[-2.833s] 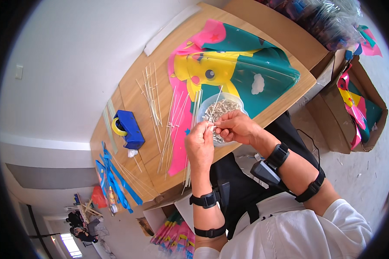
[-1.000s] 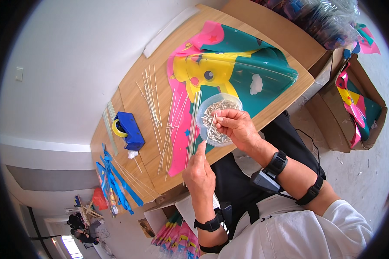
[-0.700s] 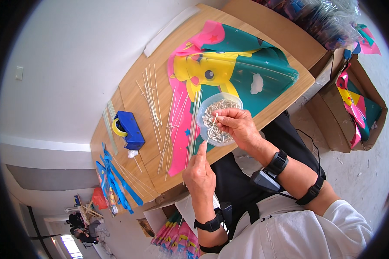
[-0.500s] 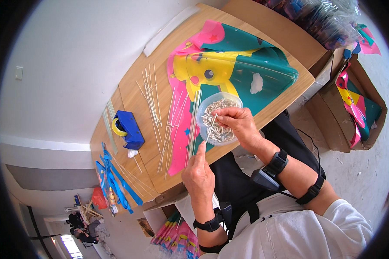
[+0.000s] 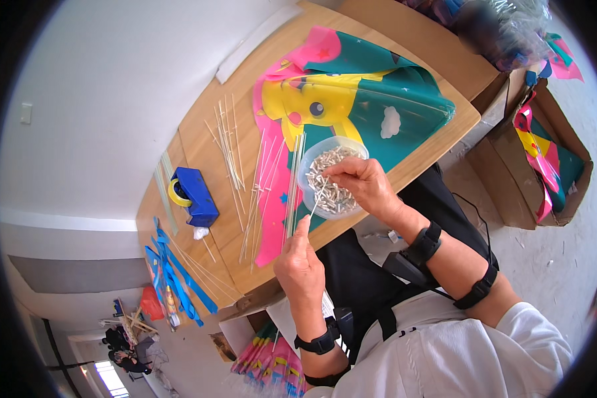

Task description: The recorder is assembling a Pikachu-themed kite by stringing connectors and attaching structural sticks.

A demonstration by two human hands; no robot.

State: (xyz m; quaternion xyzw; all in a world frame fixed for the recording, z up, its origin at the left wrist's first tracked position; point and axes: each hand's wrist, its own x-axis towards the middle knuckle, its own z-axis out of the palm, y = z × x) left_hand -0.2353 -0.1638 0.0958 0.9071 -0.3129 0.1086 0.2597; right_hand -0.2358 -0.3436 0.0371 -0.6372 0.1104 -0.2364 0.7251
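Observation:
My right hand [image 5: 365, 189] is closed in a pinch above a heart-shaped clear plastic tub [image 5: 357, 142] filled with small white tube-like pieces [image 5: 328, 156]. A thin white stick [image 5: 317, 201] runs from that pinch down to the tip of my left index finger. My left hand [image 5: 300, 268] is closed at the tub's near left side, its index finger stretched along the stick. The rest of its grip is hidden. Beside the tub, several thin clear rods [image 5: 294, 186] lie on a pink and green plastic sheet [image 5: 404, 99] printed with a yellow cartoon figure.
Loose white sticks [image 5: 229, 149] lie on the wooden table [image 5: 196, 126], left of the sheet. A blue tape dispenser [image 5: 198, 198] and blue ribbons [image 5: 172, 272] sit further left. Cardboard boxes hold folded printed sheets [image 5: 540, 152] at right and colourful items [image 5: 272, 365] below the table.
The whole view has shifted slightly. Both hands keep nearly the same pose at the tub, with the thin stick still between them.

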